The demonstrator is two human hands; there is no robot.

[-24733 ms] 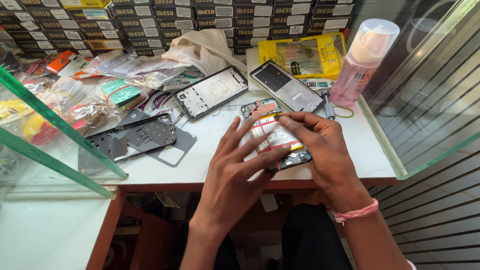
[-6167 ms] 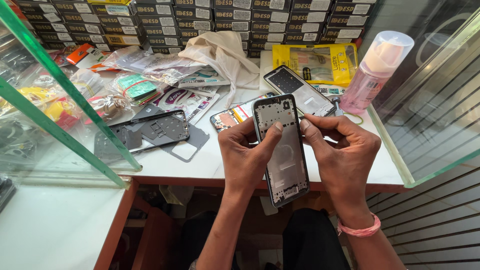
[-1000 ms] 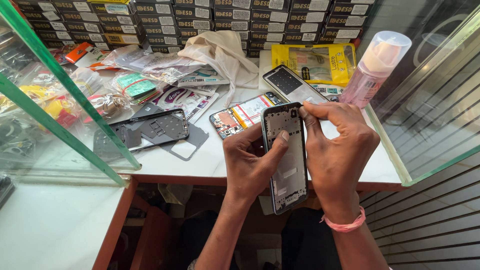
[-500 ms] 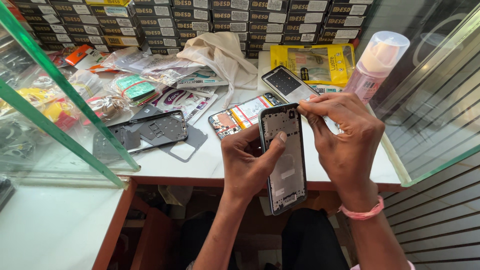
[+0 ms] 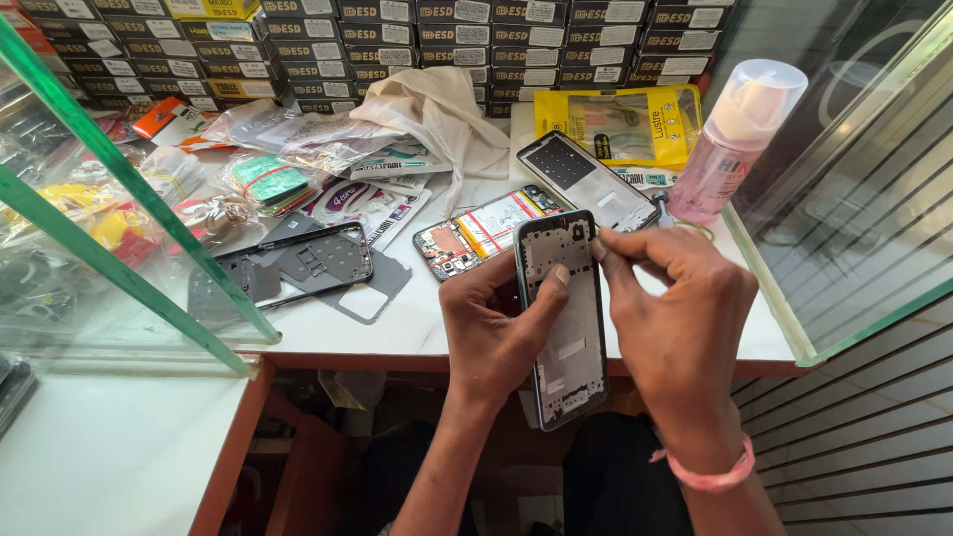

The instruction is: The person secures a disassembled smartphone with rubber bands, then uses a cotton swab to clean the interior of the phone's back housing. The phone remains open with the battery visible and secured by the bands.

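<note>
My left hand (image 5: 491, 333) cradles the phone frame (image 5: 566, 318) from its 9 o'clock edge, thumb across the upper face, fingers wrapped behind. The frame stands upright in the air over the counter (image 5: 417, 323) lip, bare inner side toward me, not resting on anything. My right hand (image 5: 680, 318) sits at the frame's 3 o'clock; its fingers (image 5: 611, 248) are pinched narrow at the 1 o'clock corner, and I cannot tell whether they hold a small part. To do this well, I judge: keep the left grip firm on the edges only, no flex, and work just that corner with fingertip pressure. The opened phone body (image 5: 486, 226) lies at 11 o'clock on the counter, the pink pump bottle (image 5: 735, 144) at 1 o'clock; keep my elbows clear of both.
</note>
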